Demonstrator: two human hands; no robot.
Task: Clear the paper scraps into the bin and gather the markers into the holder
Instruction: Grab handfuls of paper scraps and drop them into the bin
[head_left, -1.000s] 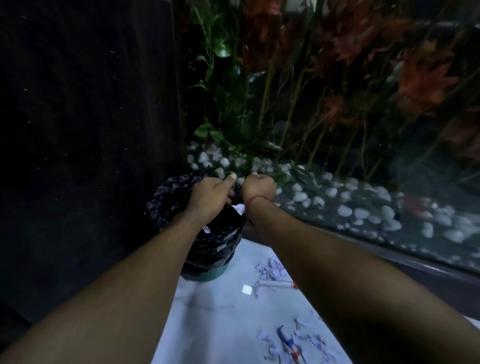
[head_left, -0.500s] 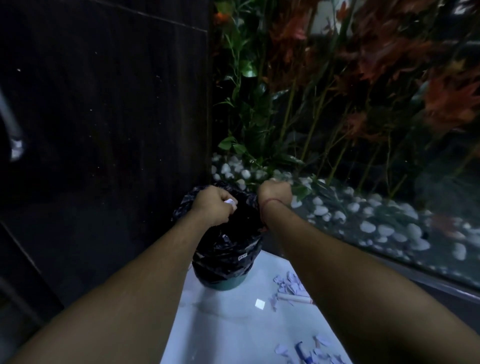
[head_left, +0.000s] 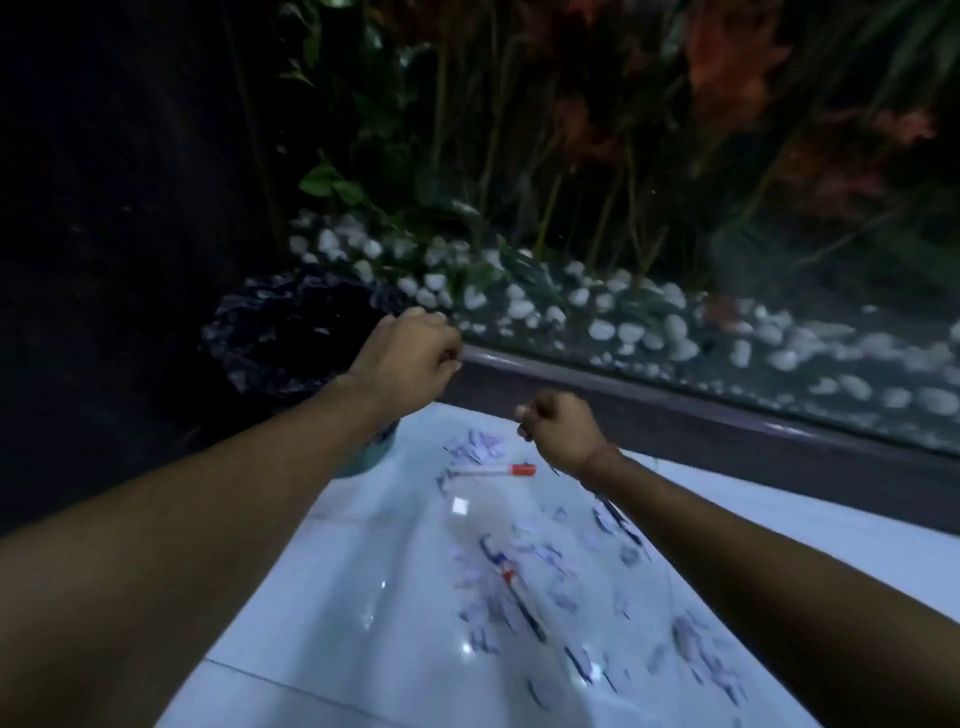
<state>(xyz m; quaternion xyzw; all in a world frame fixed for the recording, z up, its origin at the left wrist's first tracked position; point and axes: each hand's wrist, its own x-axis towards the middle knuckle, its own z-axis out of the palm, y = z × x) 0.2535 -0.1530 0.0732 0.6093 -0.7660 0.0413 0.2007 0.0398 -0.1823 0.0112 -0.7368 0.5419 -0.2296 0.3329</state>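
Bin (head_left: 291, 332) lined with a black bag stands at the bench's (head_left: 322, 623) far left corner, contents too dark to see. Paper scraps (head_left: 519, 582) litter the bench around two visible markers, one red-capped (head_left: 493, 471), one dark (head_left: 511, 584). Both hands, left (head_left: 408, 358) and right (head_left: 561, 428), hover fisted, holding nothing visible.

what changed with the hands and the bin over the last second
Both hands left the bin's mouth: the left hand drew back beside its rim, the right hand pulled away over the white surface. Fingers remain curled. The bin, paper scraps and red-capped marker lie as before.
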